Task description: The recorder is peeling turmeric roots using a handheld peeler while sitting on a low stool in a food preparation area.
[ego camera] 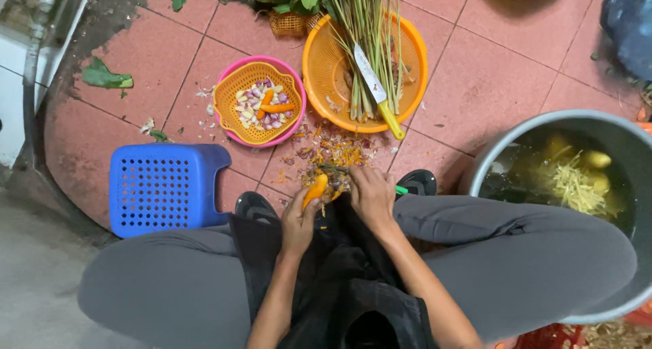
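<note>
My left hand [297, 220] grips a small orange root, a peeled turmeric or carrot piece [315, 189], held upright in front of my knees. My right hand [370, 194] is closed on a green-handled peeler [401, 189], whose blade end is hidden by the fingers and lies against the root. Under both hands a heap of orange and purple peelings [333, 151] covers the red tile floor. Ahead stands a small orange basket in a pink bowl [259, 102] with shallots, garlic and orange roots.
A larger orange basket [326, 64] holds lemongrass stalks and a yellow-handled knife [377, 91]. A blue plastic stool [166, 185] stands at the left. A big metal pot [499, 149] of water with yellow pieces sits at the right. Loose leaves lie by the wall.
</note>
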